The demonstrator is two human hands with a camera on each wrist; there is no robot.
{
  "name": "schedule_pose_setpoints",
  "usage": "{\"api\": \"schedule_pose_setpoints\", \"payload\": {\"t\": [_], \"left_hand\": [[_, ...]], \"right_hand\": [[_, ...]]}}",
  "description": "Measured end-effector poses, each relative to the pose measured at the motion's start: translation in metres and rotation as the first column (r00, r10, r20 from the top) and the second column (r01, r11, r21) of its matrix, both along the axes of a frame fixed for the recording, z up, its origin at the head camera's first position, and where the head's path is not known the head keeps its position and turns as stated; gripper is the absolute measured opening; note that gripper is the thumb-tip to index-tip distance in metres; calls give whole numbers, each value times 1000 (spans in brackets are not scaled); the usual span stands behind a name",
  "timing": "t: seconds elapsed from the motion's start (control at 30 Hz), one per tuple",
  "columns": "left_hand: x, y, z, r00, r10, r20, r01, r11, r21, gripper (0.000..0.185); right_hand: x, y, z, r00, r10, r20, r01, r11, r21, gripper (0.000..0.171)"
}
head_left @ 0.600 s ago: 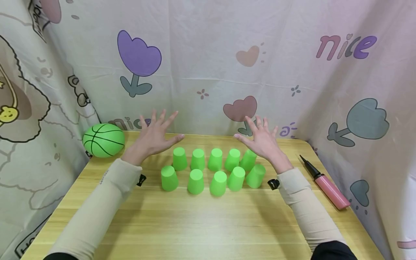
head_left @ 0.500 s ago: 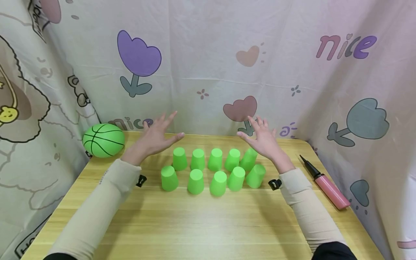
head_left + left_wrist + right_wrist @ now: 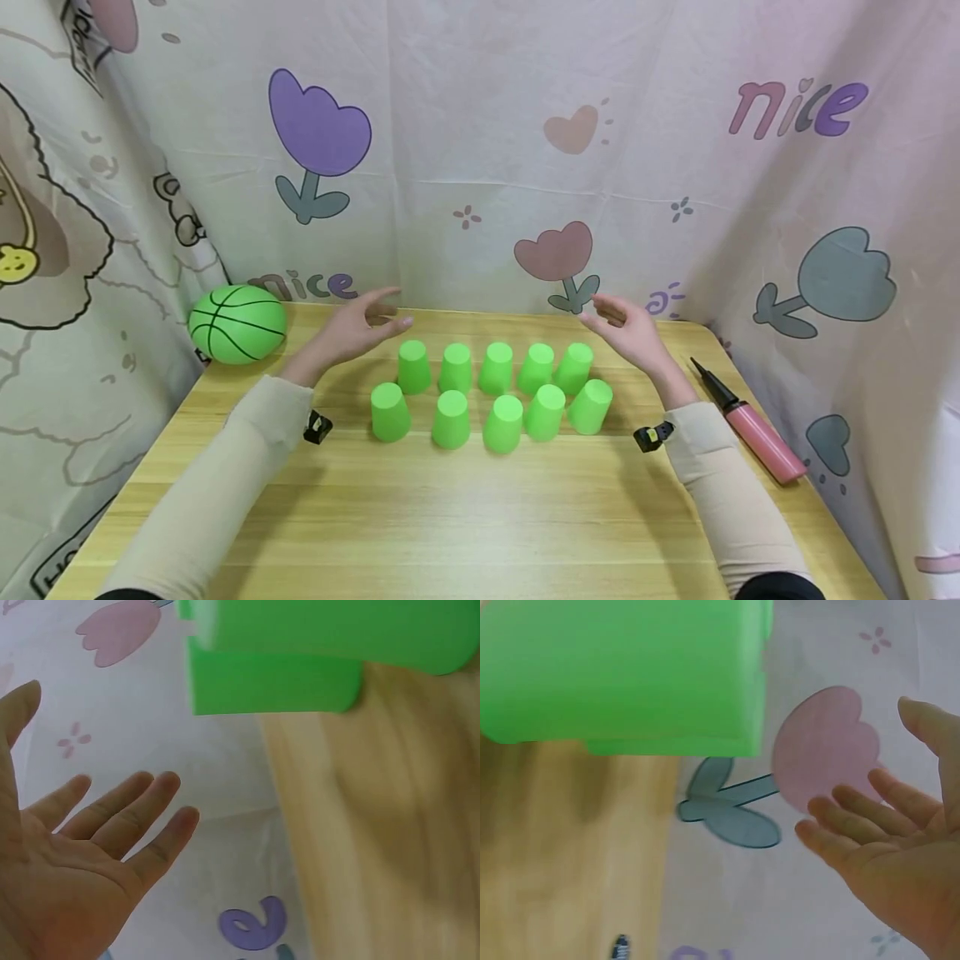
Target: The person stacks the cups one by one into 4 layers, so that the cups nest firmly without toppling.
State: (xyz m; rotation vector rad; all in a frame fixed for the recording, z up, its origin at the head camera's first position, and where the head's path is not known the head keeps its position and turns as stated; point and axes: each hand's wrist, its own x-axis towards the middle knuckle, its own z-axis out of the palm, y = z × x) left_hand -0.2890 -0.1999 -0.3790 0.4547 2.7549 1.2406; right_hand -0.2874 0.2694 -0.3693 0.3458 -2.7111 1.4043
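Note:
Several bright green cups [image 3: 452, 420] stand upside down on the wooden table [image 3: 450, 525], in a back row and a front row. My left hand [image 3: 351, 329] hovers behind the left end of the rows, fingers loosely bent and thumb apart, holding nothing. On the other side my right hand [image 3: 628, 333] is raised beyond the right end, palm turned inward and likewise holding nothing. In the left wrist view the palm [image 3: 67, 892] faces a green cup [image 3: 274, 682] across a gap. The right wrist view has a green cup [image 3: 622, 667] well apart from the relaxed fingers [image 3: 855, 814].
A green ball with black basketball lines [image 3: 237, 324] sits at the table's back left corner. Along the right edge lies a pink hand pump [image 3: 765, 440] with a black nozzle. A printed curtain [image 3: 465, 125] hangs right behind the table.
Both hands have turned from palms down with spread fingers to palms inward with fingers more bent. The right hand has moved a little outward and down. The cups have stayed put.

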Motion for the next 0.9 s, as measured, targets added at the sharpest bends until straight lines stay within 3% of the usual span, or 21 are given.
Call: {"api": "schedule_pose_setpoints", "payload": {"t": [0.13, 0.33, 0.67, 0.9], "left_hand": [[-1, -3, -15, 999, -47, 5, 47, 999, -8, 77], [0, -3, -31, 995, -93, 34, 94, 995, -22, 71], [1, -1, -37, 986, -160, 52, 162, 986, -33, 67], [3, 1, -40, 984, -164, 76, 166, 986, -32, 68]], "right_hand": [[0, 10, -13, 999, -13, 44, 15, 998, -55, 65], [0, 21, -34, 994, -15, 106, 21, 998, -53, 66], [1, 20, -46, 989, 42, 144, -37, 999, -36, 63], [1, 20, -50, 984, 70, 161, -67, 997, -25, 66]]}}
